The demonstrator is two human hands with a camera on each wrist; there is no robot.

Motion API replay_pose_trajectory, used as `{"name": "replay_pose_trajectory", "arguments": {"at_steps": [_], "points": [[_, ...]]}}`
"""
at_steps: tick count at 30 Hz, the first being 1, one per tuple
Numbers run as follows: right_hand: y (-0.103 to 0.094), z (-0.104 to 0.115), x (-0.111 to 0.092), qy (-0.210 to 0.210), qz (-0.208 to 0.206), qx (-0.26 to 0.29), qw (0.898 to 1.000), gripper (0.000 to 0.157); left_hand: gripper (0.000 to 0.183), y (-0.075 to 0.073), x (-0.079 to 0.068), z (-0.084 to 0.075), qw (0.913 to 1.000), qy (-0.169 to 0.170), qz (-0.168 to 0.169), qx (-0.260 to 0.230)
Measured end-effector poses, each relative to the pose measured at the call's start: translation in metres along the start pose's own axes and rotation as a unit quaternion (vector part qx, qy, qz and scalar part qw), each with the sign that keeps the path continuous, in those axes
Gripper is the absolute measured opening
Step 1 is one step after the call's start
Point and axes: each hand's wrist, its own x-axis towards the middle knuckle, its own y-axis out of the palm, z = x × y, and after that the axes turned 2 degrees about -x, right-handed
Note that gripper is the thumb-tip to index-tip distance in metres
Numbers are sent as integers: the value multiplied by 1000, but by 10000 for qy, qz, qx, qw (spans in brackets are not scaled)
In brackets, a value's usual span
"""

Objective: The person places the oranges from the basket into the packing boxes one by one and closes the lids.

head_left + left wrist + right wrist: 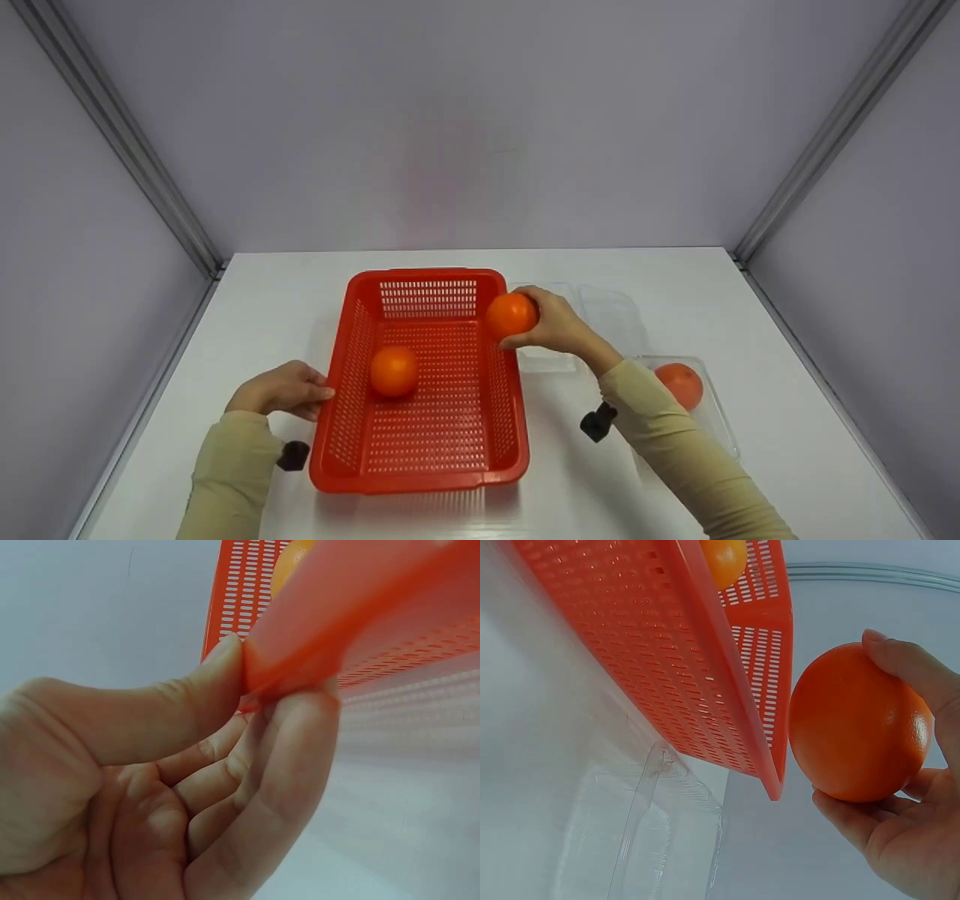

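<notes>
A red perforated plastic basket [427, 480] stands on the white table with one orange [394, 371] lying in its left part. My left hand [289, 388] pinches the basket's left rim between thumb and fingers; the left wrist view shows the thumb above the rim [292, 652] and the fingers below it. My right hand [553, 321] grips a second orange [512, 315] at the basket's right rim, toward the back. In the right wrist view this orange [859, 724] sits between thumb and fingers, above the level of the rim.
A clear plastic container [720, 420] at the right holds another orange [681, 385], partly hidden by my right sleeve. Behind my right hand lies a clear plastic box or lid [611, 315], its outline faint. Grey walls enclose the table at the back and both sides.
</notes>
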Motion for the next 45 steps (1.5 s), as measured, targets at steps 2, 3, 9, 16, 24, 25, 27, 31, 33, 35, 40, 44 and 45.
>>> {"name": "replay_pose_trajectory", "arguments": {"at_steps": [2, 3, 9, 16, 24, 25, 27, 31, 33, 35, 40, 44, 45], "points": [[-1, -1, 0, 19, -12, 7, 10000, 77, 31, 0, 0, 0, 10000, -7, -4, 1], [-1, -1, -1, 18, -19, 9, 10000, 77, 31, 0, 0, 0, 10000, -20, -7, -4], [-2, -6, 0, 40, -41, -36, 10000, 78, 30, 0, 0, 1, 10000, -91, -29, 24], [-4, -11, -1, 98, -10, -16, 10000, 77, 30, 0, 0, 1, 10000, -80, -6, -35], [-7, -16, -1, 121, -34, 30, 9999, 75, 29, 0, -1, 2, 10000, -16, 8, -84], [-7, -17, -1, 132, -42, 22, 9999, 75, 29, 0, -1, 2, 10000, -18, 3, -89], [-8, -18, 0, 176, -70, 12, 9998, 76, 29, 0, -1, 2, 9999, -19, -4, -100], [-9, -20, 0, 261, -145, 11, 9996, 76, 29, 0, -1, 2, 10000, -17, -3, -83], [-9, -21, 0, 287, -166, 6, 9994, 76, 29, 0, 0, 2, 10000, -8, 8, -64], [-10, -22, 0, 304, -177, -7, 9994, 76, 29, -1, 0, 2, 10000, -1, 11, -48], [-11, -28, 0, 386, -183, -51, 9991, 75, 28, -1, 1, 2, 10000, 17, 10, -30], [-11, -33, 1, 493, -207, -13, 9986, 74, 29, -1, 1, 2, 10000, -1, -1, -37], [-12, -34, 1, 518, -216, -15, 9984, 74, 30, -1, 2, 2, 10000, -11, -2, -48]]}}
